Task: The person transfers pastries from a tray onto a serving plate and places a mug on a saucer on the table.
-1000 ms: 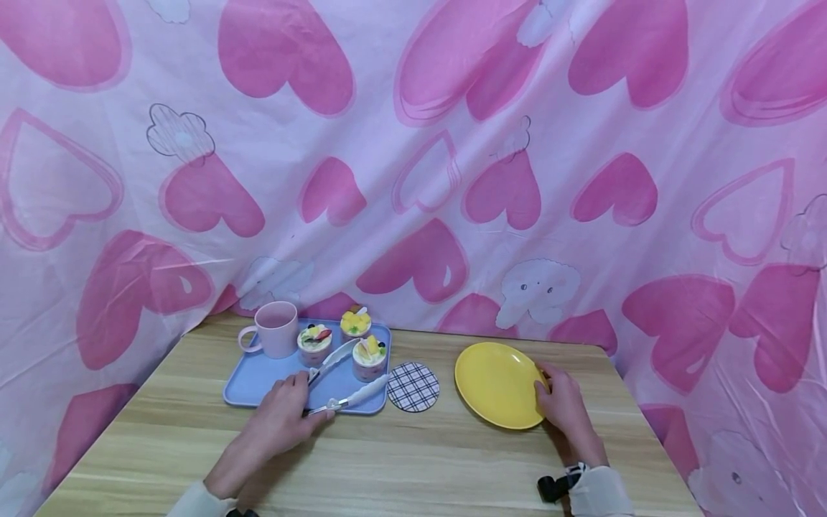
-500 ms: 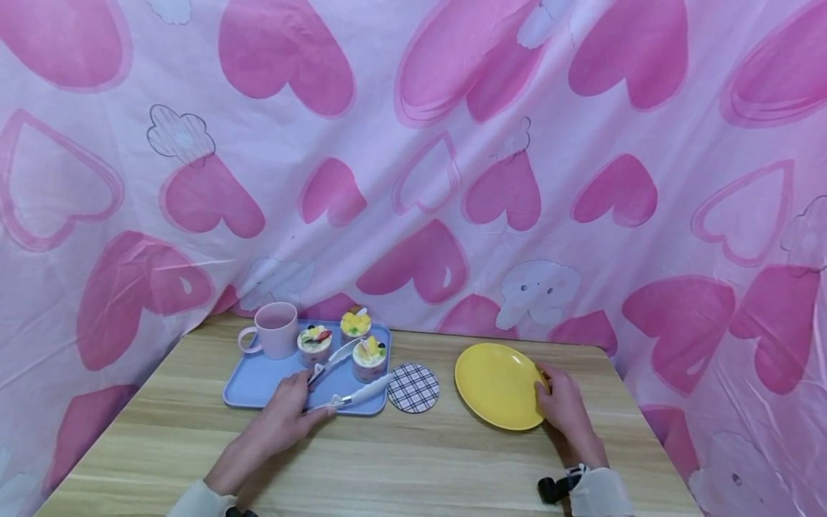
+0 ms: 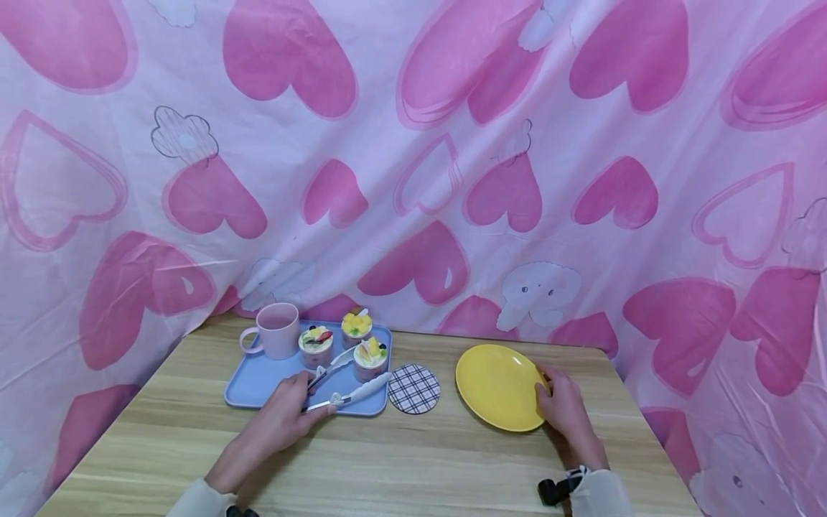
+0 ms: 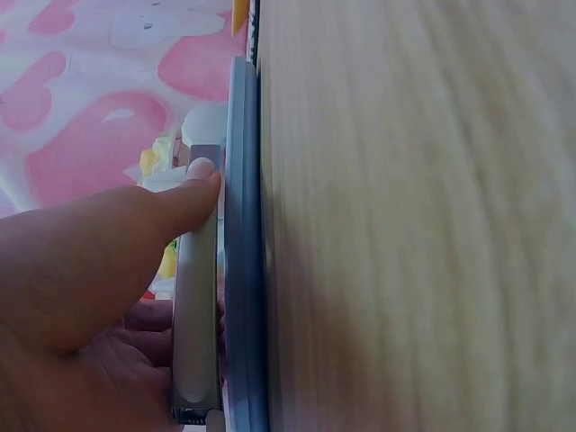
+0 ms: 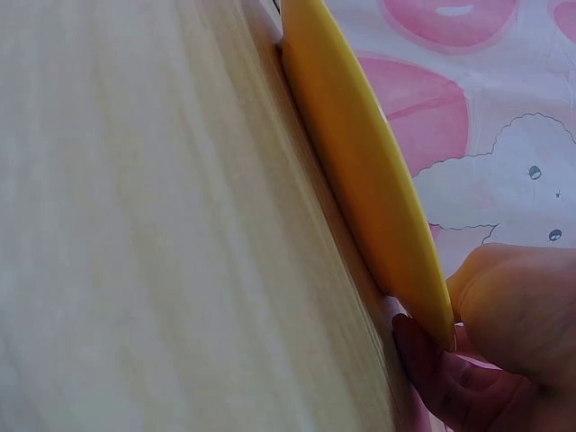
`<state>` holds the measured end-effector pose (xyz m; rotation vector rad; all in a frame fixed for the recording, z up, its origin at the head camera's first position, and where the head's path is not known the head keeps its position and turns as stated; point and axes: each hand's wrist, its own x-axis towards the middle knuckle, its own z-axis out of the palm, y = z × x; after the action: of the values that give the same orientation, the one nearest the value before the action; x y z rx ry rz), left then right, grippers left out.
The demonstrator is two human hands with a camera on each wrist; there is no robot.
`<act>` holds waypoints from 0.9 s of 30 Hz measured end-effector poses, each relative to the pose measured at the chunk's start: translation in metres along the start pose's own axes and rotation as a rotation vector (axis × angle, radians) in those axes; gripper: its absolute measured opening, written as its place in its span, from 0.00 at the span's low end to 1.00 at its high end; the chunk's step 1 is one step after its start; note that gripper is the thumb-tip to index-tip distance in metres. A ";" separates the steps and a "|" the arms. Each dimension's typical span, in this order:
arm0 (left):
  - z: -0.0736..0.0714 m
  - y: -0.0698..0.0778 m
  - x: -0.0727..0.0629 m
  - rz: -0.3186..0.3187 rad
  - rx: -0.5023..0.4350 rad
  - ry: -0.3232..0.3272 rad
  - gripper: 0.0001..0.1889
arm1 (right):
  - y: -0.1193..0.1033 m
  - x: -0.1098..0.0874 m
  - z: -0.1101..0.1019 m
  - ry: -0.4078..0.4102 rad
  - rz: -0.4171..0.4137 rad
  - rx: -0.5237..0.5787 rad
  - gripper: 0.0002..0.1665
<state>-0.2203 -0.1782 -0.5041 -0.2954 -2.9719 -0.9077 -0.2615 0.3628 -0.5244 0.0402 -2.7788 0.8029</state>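
Observation:
My left hand (image 3: 281, 416) holds a pair of metal tongs (image 4: 196, 315) with pale tips, its thumb along one arm. The tongs' arms are spread, one tip on each side of a dessert cup (image 3: 370, 361) with cream and fruit on top. Whether the tips touch that cup I cannot tell. Two more dessert cups, one with red fruit (image 3: 315, 350) and one with yellow cubes (image 3: 356, 327), stand behind it on a blue tray (image 3: 248, 380). At the right, my right hand (image 3: 567, 409) pinches the edge of a yellow plate (image 3: 497, 388), thumb above and fingers beneath.
A pink mug (image 3: 278, 332) stands at the tray's back left corner. Between tray and plate lies a round checked coaster (image 3: 413, 389). Everything is on a wooden table (image 3: 413, 467), with a pink heart-patterned cloth (image 3: 413, 179) hanging behind and at the sides.
The far arm of the tongs has dropped slightly beside the front dessert cup. Both hands, the plate and the tray stay in place.

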 end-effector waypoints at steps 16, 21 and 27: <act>0.002 -0.001 0.000 0.020 0.058 0.025 0.33 | 0.002 -0.001 0.001 0.002 -0.006 0.003 0.26; 0.003 -0.001 0.000 0.063 0.075 0.053 0.31 | 0.002 0.000 0.001 0.002 -0.007 0.011 0.26; 0.004 -0.002 -0.001 0.052 0.088 0.046 0.33 | 0.003 -0.001 0.000 0.005 -0.013 0.012 0.26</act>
<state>-0.2195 -0.1775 -0.5088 -0.3428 -2.9371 -0.7657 -0.2610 0.3649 -0.5261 0.0582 -2.7662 0.8148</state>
